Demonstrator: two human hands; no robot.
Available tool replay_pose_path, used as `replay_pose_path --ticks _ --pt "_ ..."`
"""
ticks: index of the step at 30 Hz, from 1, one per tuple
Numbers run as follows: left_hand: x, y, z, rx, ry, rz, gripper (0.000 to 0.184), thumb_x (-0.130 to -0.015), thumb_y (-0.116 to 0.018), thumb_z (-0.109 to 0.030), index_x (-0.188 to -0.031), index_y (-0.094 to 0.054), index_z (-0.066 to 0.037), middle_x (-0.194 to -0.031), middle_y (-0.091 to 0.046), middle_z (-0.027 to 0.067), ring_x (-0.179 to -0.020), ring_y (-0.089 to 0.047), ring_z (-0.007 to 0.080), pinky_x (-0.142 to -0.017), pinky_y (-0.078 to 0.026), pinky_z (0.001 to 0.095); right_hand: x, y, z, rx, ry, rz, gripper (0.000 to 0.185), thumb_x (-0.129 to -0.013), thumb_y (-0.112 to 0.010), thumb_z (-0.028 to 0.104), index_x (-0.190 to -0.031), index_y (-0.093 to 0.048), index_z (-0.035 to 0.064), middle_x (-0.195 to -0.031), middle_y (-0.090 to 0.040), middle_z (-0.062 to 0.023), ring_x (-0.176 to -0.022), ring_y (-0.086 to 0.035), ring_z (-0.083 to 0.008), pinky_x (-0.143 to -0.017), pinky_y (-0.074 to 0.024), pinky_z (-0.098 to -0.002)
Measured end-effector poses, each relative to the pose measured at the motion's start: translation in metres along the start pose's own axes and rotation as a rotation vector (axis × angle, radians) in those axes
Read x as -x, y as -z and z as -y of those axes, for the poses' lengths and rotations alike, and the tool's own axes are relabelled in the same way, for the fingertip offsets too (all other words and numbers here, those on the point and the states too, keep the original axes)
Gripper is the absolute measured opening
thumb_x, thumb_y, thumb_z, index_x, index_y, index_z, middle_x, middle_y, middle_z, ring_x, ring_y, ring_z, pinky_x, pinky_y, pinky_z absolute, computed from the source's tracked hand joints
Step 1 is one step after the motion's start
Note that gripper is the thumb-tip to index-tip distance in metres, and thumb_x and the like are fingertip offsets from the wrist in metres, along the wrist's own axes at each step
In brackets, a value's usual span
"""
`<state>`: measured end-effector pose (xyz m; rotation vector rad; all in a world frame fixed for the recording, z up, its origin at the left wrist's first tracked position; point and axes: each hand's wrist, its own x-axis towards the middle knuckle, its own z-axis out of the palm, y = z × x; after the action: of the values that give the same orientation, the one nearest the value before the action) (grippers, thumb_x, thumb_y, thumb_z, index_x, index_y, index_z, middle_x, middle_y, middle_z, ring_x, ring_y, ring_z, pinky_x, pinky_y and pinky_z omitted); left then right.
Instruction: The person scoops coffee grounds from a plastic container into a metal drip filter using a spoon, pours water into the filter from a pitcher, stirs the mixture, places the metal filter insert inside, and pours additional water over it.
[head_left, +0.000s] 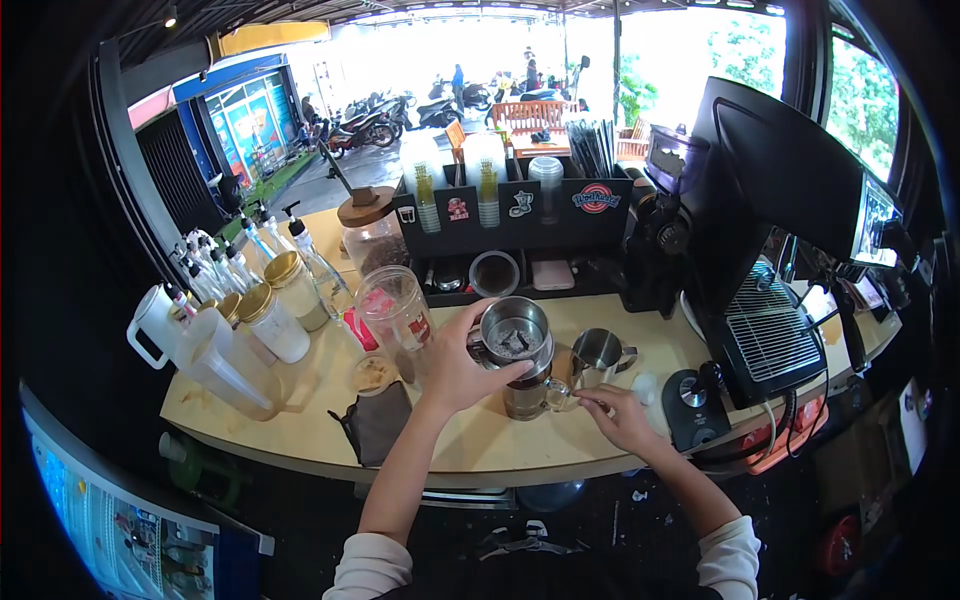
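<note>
My left hand (pixel 462 362) is wrapped round a round metal cup (pixel 515 328), which sits over a glass mug (pixel 524 402) with dark contents. Some dark marks show inside the metal cup. At the right of the mug, the fingers of my right hand (pixel 620 415) are pinched together at its clear handle (pixel 558 393). What they hold is too small to tell for certain, though it looks like the handle's edge or a thin item. Just behind my right hand stands a steel pitcher (pixel 597 356).
A clear plastic jug (pixel 393 308) and a dark cloth (pixel 380 422) are left of my hands. Gold-lidded jars (pixel 275 325) and pump bottles stand farther left. A black cup rack (pixel 510 222) is behind. A coffee machine (pixel 765 325) and a round black device (pixel 695 405) are right.
</note>
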<state>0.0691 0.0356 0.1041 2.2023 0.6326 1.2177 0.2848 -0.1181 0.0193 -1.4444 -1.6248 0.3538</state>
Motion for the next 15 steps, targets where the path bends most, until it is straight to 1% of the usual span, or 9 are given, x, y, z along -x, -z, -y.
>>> replay_pose_path --ticks 1,3,4,6,7,9,10,12,15 --pt "0.000 0.000 0.000 0.000 0.000 0.000 0.076 -0.055 -0.088 -0.030 -0.119 -0.055 -0.006 -0.106 -0.065 0.0113 -0.098 -0.064 0.0233 -0.086 -0.050 0.0350 0.002 -0.001 -0.001 0.000 0.000 0.001 0.019 -0.087 -0.060 0.006 -0.104 -0.065 0.0004 -0.079 -0.061 -0.0144 -0.062 -0.060 -0.0221 -0.059 -0.0482 -0.0297" --pt "0.000 0.000 -0.003 -0.007 -0.008 -0.005 0.076 -0.055 -0.088 -0.028 -0.119 -0.055 -0.005 -0.106 -0.064 0.0118 -0.098 -0.064 0.0237 -0.086 -0.050 0.0352 0.003 -0.001 -0.003 0.083 -0.021 0.069 0.017 -0.085 -0.061 0.005 -0.102 -0.064 -0.0003 -0.081 -0.060 -0.0149 -0.068 -0.061 -0.0275 -0.061 -0.0492 -0.0323" --pt "0.000 0.000 -0.005 -0.008 -0.009 -0.007 0.076 -0.055 -0.088 -0.028 -0.119 -0.055 -0.005 -0.106 -0.064 0.0118 -0.098 -0.064 0.0237 -0.086 -0.050 0.0352 0.005 -0.004 -0.008 0.083 -0.018 0.069 0.017 -0.085 -0.061 0.005 -0.102 -0.064 -0.0003 -0.081 -0.060 -0.0149 -0.068 -0.061 -0.0275 -0.061 -0.0492 -0.0323" --pt "0.000 0.000 -0.008 0.033 -0.017 0.006 0.074 -0.056 -0.088 -0.026 -0.119 -0.054 -0.005 -0.106 -0.064 0.0120 -0.098 -0.064 0.0239 -0.086 -0.050 0.0351 0.008 -0.011 -0.020 0.108 0.136 0.030 0.018 -0.082 -0.062 0.002 -0.099 -0.064 -0.0002 -0.085 -0.059 -0.0150 -0.075 -0.061 -0.0309 -0.066 -0.0500 -0.0356" --pt "0.000 0.000 -0.009 0.034 -0.022 0.003 0.074 -0.056 -0.088 -0.026 -0.119 -0.054 -0.005 -0.106 -0.064 0.0120 -0.098 -0.064 0.0239 -0.086 -0.050 0.0351 0.010 -0.011 -0.021 0.111 0.140 0.028 0.018 -0.082 -0.062 0.002 -0.099 -0.064 -0.0002 -0.085 -0.059 -0.0150 -0.075 -0.061 -0.0309 -0.066 -0.0500 -0.0356" --pt "0.001 -0.002 -0.011 0.064 -0.010 0.008 0.073 -0.056 -0.087 -0.023 -0.119 -0.054 -0.004 -0.106 -0.064 0.0119 -0.098 -0.064 0.0232 -0.086 -0.050 0.0346 0.013 -0.011 -0.022 0.220 0.160 0.081 0.021 -0.079 -0.062 0.002 -0.100 -0.064 0.0011 -0.091 -0.059 -0.0141 -0.083 -0.060 -0.0327 -0.072 -0.0498 -0.0388" --pt "0.002 -0.002 -0.013 0.064 -0.014 0.007 0.073 -0.056 -0.087 -0.023 -0.119 -0.054 -0.004 -0.106 -0.064 0.0119 -0.098 -0.064 0.0232 -0.086 -0.050 0.0346 0.014 -0.012 -0.023 0.223 0.163 0.079 0.021 -0.079 -0.062 0.002 -0.100 -0.064 0.0011 -0.091 -0.059 -0.0141 -0.083 -0.060 -0.0327 -0.072 -0.0498 -0.0388" --pt "0.002 -0.003 -0.015 0.074 -0.003 0.012 0.073 -0.057 -0.087 -0.021 -0.119 -0.054 -0.004 -0.106 -0.064 0.0117 -0.099 -0.064 0.0221 -0.086 -0.051 0.0337 0.016 -0.014 -0.027 0.276 0.198 0.105 0.023 -0.078 -0.063 0.004 -0.101 -0.064 0.0030 -0.093 -0.058 -0.0128 -0.086 -0.060 -0.0317 -0.076 -0.0493 -0.0398" --pt "0.002 -0.004 -0.015 0.081 -0.003 0.023 0.073 -0.056 -0.087 -0.020 -0.119 -0.053 -0.003 -0.107 -0.064 0.0117 -0.099 -0.064 0.0216 -0.087 -0.051 0.0336 0.017 -0.012 -0.020 0.318 0.159 0.147 0.026 -0.078 -0.064 0.006 -0.104 -0.063 0.0044 -0.096 -0.058 -0.0121 -0.089 -0.060 -0.0312 -0.079 -0.0485 -0.0401"
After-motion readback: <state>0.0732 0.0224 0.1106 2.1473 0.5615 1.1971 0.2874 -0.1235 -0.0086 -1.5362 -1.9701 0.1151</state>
